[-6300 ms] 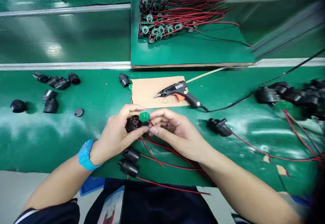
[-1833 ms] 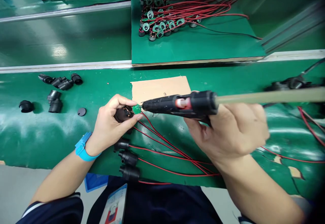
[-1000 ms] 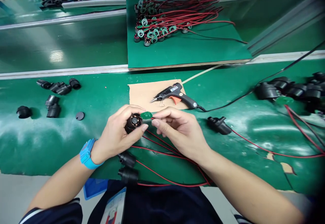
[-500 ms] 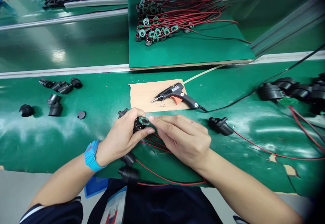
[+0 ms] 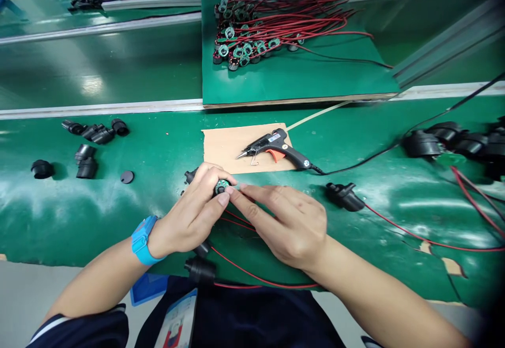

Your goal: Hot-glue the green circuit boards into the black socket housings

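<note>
My left hand (image 5: 195, 208), fingers curled, grips a small round motor part with a ring-shaped green circuit board (image 5: 222, 184) facing up. Most of its dark body is hidden by the fingers. My right hand (image 5: 288, 219) is closed in a pinch, its fingertips against the right edge of the board. Red wires (image 5: 239, 221) run beneath both hands. A black plastic housing (image 5: 190, 176) pokes out behind my left hand, and another black housing (image 5: 200, 270) lies near the table's front edge.
Beyond my hands, a glue gun (image 5: 272, 145) lies on cardboard (image 5: 221, 150). A raised green board (image 5: 300, 82) bears several wired motor parts (image 5: 244, 48). Loose black fittings (image 5: 86, 161) and a small disc (image 5: 127, 177) lie left; a wired housing (image 5: 345, 196) and more housings (image 5: 422, 142) lie right.
The motor part has been tipped so its circuit board faces more upward toward me. My left fingers cover more of its body, and my right fingertips have come in against the board.
</note>
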A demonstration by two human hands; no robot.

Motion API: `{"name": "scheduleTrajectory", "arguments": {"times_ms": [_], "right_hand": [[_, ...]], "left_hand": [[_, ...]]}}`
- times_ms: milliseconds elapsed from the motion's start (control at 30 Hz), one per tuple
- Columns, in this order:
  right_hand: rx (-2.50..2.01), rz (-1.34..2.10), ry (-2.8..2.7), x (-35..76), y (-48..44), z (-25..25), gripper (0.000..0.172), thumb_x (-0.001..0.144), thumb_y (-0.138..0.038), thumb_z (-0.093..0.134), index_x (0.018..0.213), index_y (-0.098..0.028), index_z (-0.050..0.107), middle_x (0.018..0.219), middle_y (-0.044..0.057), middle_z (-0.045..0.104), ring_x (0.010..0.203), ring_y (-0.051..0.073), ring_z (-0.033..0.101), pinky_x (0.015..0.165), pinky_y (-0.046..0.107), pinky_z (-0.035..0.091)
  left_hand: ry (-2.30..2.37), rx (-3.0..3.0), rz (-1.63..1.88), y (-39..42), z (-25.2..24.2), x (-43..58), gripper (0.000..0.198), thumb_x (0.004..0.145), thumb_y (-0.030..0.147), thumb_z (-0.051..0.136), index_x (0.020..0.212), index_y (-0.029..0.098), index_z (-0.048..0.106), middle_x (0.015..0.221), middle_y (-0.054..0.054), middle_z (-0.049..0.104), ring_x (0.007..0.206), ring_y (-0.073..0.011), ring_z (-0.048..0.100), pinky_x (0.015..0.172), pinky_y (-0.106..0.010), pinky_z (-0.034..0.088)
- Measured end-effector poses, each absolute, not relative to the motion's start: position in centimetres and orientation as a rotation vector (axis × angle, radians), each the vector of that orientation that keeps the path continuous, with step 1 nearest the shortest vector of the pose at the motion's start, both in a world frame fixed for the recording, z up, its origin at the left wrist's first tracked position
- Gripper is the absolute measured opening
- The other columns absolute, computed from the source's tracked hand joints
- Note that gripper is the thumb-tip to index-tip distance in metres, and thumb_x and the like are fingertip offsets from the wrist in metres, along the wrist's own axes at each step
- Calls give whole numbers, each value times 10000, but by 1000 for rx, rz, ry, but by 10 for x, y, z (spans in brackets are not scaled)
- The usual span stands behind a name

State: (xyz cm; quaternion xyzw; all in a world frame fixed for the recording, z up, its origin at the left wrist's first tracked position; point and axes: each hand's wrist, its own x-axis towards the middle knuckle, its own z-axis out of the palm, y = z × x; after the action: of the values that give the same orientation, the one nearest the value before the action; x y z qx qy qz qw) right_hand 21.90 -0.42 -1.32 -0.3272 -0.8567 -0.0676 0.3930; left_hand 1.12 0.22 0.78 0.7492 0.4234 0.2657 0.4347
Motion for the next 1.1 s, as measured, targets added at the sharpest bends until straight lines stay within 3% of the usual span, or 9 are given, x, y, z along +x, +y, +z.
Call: {"name": "scheduleTrajectory", "arguments": {"times_ms": [100, 233, 400, 700, 1000, 1100], "right_hand": [[-845, -181, -2194, 218, -5, -14, 229, 960, -108, 576, 1106, -148, 747, 964, 82, 791, 760, 175, 719, 657, 296, 555], [-954, 113, -2092, 218, -4, -14, 216, 955, -140, 632, 1151, -194, 702, 957, 26, 791, 782, 137, 727, 760, 260, 575], [-1026, 448, -2044, 221, -1, -6, 33, 934, -199, 671, 938, -194, 704, 806, 3, 762, 672, 123, 708, 682, 238, 575], [-886, 801, -1928, 214, -14, -3, 76, 935, -180, 650, 981, -163, 707, 693, -22, 685, 558, 79, 608, 565, 196, 516], [-922, 936, -1917, 223, -12, 6, 145, 947, -203, 642, 1063, -179, 726, 718, -24, 705, 518, 60, 566, 506, 177, 487], [-976, 914, -1930, 228, -8, 5, 165, 940, -185, 659, 1088, -185, 731, 815, -9, 755, 569, 65, 628, 552, 168, 524]], "left_hand": [[1083, 1886, 686, 3, 8, 15, 205, 1060, 276, 359, 1129, 222, 545, 1080, -68, 520, 1052, -210, 503, 969, -385, 424], [1131, 1921, 739, 5, 7, 17, 174, 1025, 231, 364, 1037, 219, 537, 994, -53, 535, 954, -207, 504, 852, -368, 437], [1204, 1983, 761, 8, 7, 16, 174, 960, 163, 382, 965, 221, 546, 920, -40, 551, 916, -209, 505, 802, -366, 437], [1149, 2008, 769, 6, 8, 18, 179, 872, 83, 410, 921, 213, 523, 889, -31, 496, 890, -200, 471, 778, -359, 424], [1104, 1866, 738, 5, 13, 15, 196, 935, 119, 366, 906, 221, 531, 911, -42, 519, 890, -204, 509, 814, -374, 449], [1217, 1985, 806, 10, 9, 9, 194, 910, 89, 382, 906, 221, 525, 905, -44, 510, 913, -211, 502, 818, -373, 447]]}}
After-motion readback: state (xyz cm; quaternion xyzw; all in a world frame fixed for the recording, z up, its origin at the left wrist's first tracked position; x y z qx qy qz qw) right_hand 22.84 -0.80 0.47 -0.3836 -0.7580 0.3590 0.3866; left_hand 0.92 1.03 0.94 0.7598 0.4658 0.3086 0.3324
